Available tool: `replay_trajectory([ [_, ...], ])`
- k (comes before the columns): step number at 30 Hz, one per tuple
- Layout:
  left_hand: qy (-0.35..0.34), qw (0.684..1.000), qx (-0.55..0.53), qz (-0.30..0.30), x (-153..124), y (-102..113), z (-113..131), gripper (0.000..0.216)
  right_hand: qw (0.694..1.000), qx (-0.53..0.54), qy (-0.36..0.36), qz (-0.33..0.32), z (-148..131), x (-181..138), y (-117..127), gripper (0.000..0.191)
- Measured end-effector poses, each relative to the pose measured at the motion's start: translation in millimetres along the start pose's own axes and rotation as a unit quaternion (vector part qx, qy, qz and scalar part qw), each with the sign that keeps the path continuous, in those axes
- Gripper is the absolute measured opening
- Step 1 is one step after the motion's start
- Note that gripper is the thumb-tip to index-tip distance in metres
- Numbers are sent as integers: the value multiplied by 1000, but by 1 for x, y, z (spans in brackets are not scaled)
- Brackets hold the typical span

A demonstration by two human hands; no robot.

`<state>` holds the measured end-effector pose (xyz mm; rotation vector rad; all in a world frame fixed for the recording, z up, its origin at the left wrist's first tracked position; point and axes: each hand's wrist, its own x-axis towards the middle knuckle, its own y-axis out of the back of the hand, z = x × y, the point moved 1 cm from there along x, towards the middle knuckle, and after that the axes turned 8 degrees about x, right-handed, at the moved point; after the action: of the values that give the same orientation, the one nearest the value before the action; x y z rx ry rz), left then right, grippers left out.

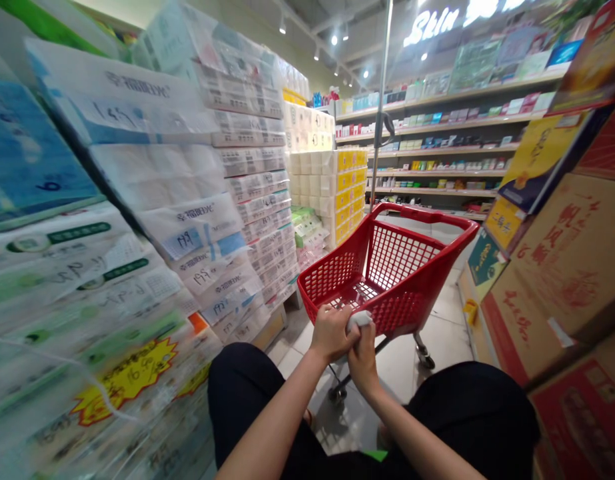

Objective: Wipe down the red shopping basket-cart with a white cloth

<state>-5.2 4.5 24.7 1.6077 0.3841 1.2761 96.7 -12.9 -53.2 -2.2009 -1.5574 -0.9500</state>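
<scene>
Two hands meet at the near rim of the red cart [393,267], low down in a shop aisle. The left hand [331,331] has its fingers curled fully shut over that rim, knuckles up. The right hand [363,363] sits just below it and touching it, fingers closed around a white wad [360,319] that looks like cloth or tissue. Only the top of the wad shows, pressed against the rim between the two hands.

Left of the cart, wrapped tissue packs [152,173] rise in tall stacks, with yellow packs [351,183] further along that side. Right of the cart, cardboard boxes [567,267] crowd in close. Beyond the cart run shelves [437,127] of small goods. Under the cart is a tiled floor [450,333], and one castor [426,360] shows below its right side.

The work in hand looks like rubbing the wad along the rim. Since the cart stands on castors, the left hand's grip is probably the anchor. A firm hold drawn slightly towards the body would keep the rim from rolling off under the right hand's pressure. Keeping the wad bunched, so that a thick fold wraps the bar, should keep fingertips clear of the mesh. Short strokes along the rim seem wiser than pushes away, as the stacks and boxes leave the cart little room to swing.
</scene>
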Motion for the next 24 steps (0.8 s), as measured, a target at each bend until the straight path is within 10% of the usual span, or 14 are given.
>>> replay_trajectory([
  [13,4,1000,-14,1,1,0,2,15,966,-90,-120,209,43,105,83,23],
  [24,4,1000,-6,-6,0,0,1,15,999,5,-47,17,14,-2,4,32],
])
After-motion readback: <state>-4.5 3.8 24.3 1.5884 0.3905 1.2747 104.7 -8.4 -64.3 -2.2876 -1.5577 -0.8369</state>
